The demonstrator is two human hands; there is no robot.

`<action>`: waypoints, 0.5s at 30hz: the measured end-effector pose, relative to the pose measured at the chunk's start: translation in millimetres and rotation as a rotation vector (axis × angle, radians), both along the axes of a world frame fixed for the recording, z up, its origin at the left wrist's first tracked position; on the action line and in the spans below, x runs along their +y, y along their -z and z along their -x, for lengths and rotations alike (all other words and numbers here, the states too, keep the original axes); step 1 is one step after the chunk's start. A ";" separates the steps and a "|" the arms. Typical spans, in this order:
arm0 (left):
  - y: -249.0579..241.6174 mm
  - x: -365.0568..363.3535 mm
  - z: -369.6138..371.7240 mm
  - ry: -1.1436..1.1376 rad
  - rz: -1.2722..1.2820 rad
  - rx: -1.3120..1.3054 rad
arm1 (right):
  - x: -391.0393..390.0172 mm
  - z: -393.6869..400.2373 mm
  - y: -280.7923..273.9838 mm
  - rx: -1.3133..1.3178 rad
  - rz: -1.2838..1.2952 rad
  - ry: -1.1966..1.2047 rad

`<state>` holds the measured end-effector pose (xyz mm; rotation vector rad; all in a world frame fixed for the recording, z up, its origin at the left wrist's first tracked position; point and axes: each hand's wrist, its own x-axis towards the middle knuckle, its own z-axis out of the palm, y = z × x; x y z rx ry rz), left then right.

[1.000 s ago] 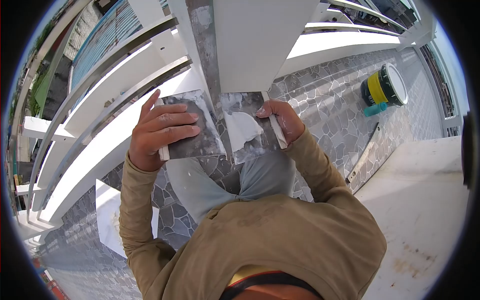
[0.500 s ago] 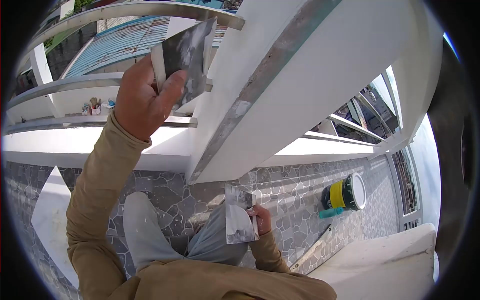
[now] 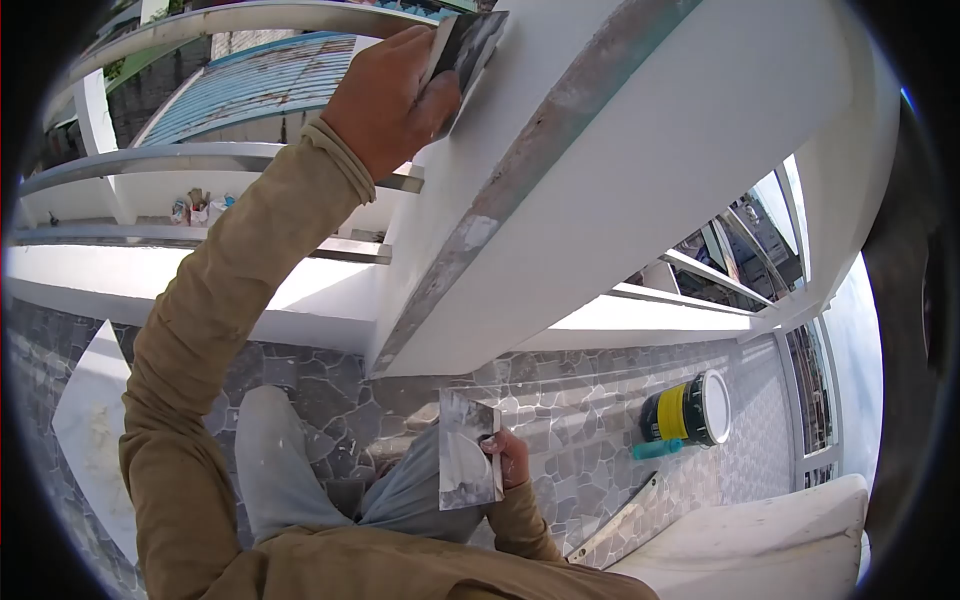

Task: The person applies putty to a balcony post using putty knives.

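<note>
My left hand (image 3: 390, 105) is raised at the white pillar (image 3: 640, 180), closed around a flat metal putty scraper (image 3: 468, 48). The scraper's blade lies at the pillar's left face, close to the end of the top railing bar. Low in front of my legs, my right hand (image 3: 512, 458) grips a second flat scraper (image 3: 468, 470) by its right edge. White putty is smeared over this blade, which faces up. Along the pillar's corner runs a rough grey strip (image 3: 500, 195), unlike the smooth white faces beside it.
Metal railing bars (image 3: 150, 165) join the pillar from the left. On the stone-patterned floor lie a dark bucket with a yellow band (image 3: 672, 412), a teal cylinder-like item (image 3: 657, 449) and a long straight strip (image 3: 620, 515). A white board (image 3: 95, 430) is at left.
My left hand has moved right and up with its scraper, from over the railing to the pillar face. My right hand and its scraper have shifted slightly down in view.
</note>
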<state>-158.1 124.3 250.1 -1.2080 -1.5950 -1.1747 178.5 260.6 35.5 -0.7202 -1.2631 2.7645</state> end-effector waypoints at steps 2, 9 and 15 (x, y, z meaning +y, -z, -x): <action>-0.8 2.1 -0.2 -0.018 0.019 0.014 | -0.8 -0.4 1.2 0.016 0.043 0.024; 0.3 20.5 -7.1 -0.037 0.008 0.065 | 15.4 -14.5 56.6 -0.039 -0.019 0.170; 1.5 20.4 -24.3 0.023 0.016 0.035 | 16.2 -12.1 61.1 -0.009 0.034 0.127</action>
